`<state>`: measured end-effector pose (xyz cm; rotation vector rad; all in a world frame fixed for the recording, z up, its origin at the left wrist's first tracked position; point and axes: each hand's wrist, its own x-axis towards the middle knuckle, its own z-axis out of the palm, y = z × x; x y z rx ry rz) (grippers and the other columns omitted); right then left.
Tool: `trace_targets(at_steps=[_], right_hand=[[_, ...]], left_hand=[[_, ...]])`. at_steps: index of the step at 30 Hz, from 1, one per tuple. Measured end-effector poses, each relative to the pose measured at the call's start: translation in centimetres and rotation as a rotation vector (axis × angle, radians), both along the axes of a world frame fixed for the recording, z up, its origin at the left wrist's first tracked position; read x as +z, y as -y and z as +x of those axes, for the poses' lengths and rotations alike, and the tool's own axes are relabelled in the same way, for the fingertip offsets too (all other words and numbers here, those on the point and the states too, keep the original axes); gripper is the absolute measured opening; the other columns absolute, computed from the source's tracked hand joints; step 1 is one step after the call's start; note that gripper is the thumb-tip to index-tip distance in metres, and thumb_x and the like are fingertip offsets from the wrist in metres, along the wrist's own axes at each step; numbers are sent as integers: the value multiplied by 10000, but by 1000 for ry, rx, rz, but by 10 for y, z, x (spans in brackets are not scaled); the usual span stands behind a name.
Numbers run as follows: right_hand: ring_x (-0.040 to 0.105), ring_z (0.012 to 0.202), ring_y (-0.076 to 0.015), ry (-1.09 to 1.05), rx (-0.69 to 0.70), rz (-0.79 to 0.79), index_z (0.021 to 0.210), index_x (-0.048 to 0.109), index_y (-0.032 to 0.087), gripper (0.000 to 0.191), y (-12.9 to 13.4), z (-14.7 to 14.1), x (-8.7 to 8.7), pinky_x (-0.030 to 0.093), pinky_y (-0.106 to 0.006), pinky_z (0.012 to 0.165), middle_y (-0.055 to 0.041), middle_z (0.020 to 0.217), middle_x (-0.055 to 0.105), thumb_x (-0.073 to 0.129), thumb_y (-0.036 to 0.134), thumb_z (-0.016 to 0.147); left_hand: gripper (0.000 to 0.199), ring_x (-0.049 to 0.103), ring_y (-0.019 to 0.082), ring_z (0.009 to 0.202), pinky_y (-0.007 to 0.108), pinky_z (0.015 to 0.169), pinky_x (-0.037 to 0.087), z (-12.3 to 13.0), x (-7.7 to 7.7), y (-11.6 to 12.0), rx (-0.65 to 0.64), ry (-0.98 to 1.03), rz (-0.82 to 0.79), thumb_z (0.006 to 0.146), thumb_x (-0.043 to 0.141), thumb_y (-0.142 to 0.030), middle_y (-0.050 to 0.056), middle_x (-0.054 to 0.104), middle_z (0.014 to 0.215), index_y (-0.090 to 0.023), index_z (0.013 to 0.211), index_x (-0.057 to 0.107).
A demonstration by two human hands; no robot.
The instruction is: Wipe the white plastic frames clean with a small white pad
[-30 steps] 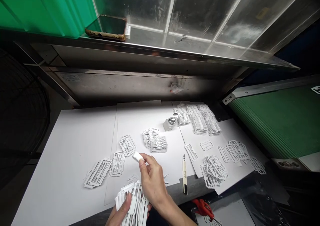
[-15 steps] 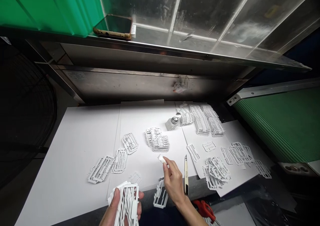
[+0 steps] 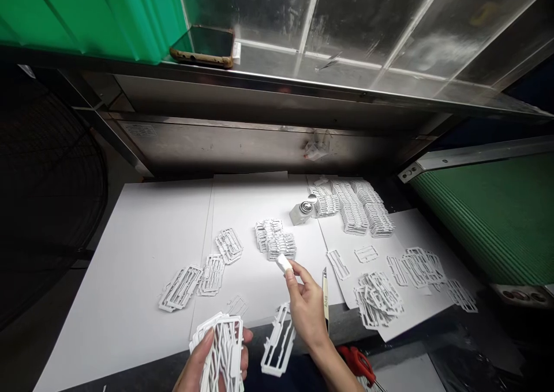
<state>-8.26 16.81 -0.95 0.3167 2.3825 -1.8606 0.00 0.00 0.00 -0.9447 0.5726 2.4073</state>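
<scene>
At the near edge, my left hand (image 3: 202,360) is closed round a stack of thin white plastic frames (image 3: 225,346) with slotted openings. To its right, my right hand (image 3: 308,311) pinches a small white block or folded pad (image 3: 283,263) between thumb and fingertips. Another white slotted frame (image 3: 279,340) hangs beside that hand, over the dark table edge. Its upper end reaches the hand's hidden fingers, and I cannot tell how it is held. Just beyond the pad is a double pile of frames (image 3: 276,239). A cutter knife (image 3: 326,299) lies right of my right hand.
A dispenser bottle (image 3: 300,213) with a metal top stands in the middle. Rows of stacked frames (image 3: 351,207) fill the back right, with loose heaps (image 3: 376,299) nearer. More frame piles (image 3: 180,288) lie left. Red-handled scissors or pliers (image 3: 358,363) are at the front; a phone (image 3: 203,47) rests on the shelf.
My right hand has moved slightly right, with the white pad pointing up toward the pile. The frame beside it has tilted and shows more fully. The view has shifted a little.
</scene>
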Motion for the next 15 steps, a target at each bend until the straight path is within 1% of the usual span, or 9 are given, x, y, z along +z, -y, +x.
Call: trace_targets(at_steps=[2, 5, 9, 11, 13, 15], right_hand=[[249, 401, -85, 34, 5, -31, 1147, 544, 152, 408, 1, 0, 6, 201, -191, 355, 57, 488, 300, 460, 452, 884], [190, 412, -73, 79, 11, -71, 1159, 523, 148, 424, 3, 2, 11, 154, -189, 363, 69, 501, 240, 464, 466, 883], [179, 429, -74, 113, 20, -111, 1178, 498, 133, 458, 5, 5, 12, 144, -193, 373, 69, 515, 222, 462, 481, 881], [181, 432, -74, 118, 20, -121, 1176, 497, 134, 458, 5, 6, 11, 145, -194, 376, 68, 513, 229, 467, 482, 879], [180, 429, -73, 120, 21, -129, 1176, 496, 136, 458, 6, 7, 11, 142, -194, 374, 69, 507, 232, 474, 483, 877], [187, 427, -73, 123, 27, -139, 1176, 494, 140, 457, 7, 7, 12, 146, -192, 371, 70, 505, 234, 479, 484, 875]], left_hand=[[367, 512, 143, 575, 238, 540, 409, -1, 3, -1, 10, 27, -6, 788, 499, -451, 96, 654, 722, -132, 842, 672], [320, 516, 147, 579, 258, 547, 411, -2, 4, -2, 33, 45, -28, 782, 520, -433, 94, 673, 829, -156, 852, 665], [279, 505, 140, 556, 258, 524, 401, -2, 4, -2, 61, 53, -53, 780, 526, -416, 72, 674, 800, -181, 843, 663], [300, 504, 137, 565, 252, 528, 405, -2, 9, -2, 59, 61, -75, 774, 534, -428, 80, 671, 820, -166, 853, 659], [356, 502, 138, 577, 244, 544, 415, -3, 16, -3, 33, 68, -126, 763, 542, -454, 90, 659, 775, -133, 868, 653], [386, 515, 149, 614, 243, 574, 430, -4, 22, -4, 24, 77, -175, 756, 547, -464, 101, 651, 774, -112, 877, 648]])
